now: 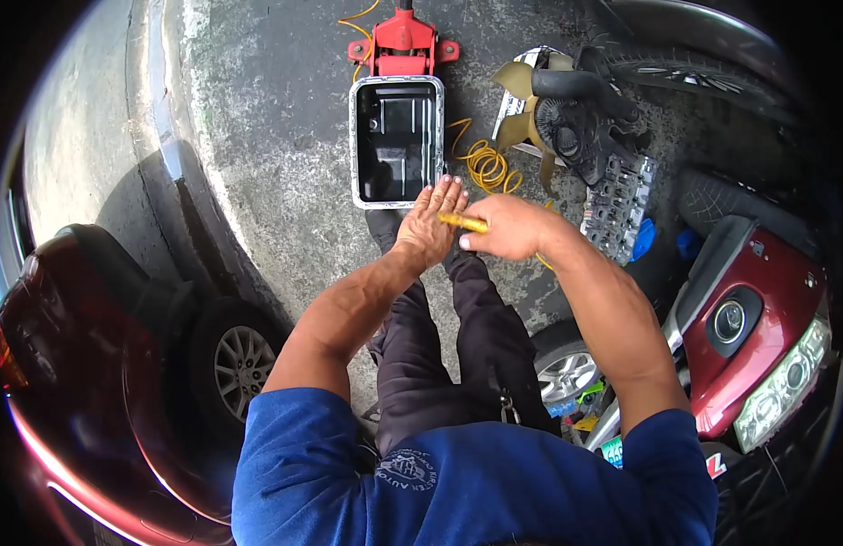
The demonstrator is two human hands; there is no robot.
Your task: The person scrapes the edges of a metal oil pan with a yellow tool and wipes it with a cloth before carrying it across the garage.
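A rectangular oil pan [355, 146], black inside with a pale metal rim, lies open side up at the end of a red floor jack. Just below its lower right corner is my left hand [427, 225], fingers stretched out together and tips close to the rim. My right hand [511, 226] is closed around a short yellow rod-shaped thing [462, 222]. That rod points left and overlaps the back of my left hand in this view. I cannot tell what kind of tool it is.
The red floor jack [404, 41] stands beyond the pan. Coiled yellow hose [491, 167] lies right of it. Farther right are a fan [515, 80] and a cylinder head [611, 205]. A dark red car [85, 318] flanks the left; a red bumper with headlight [786, 382] sits right.
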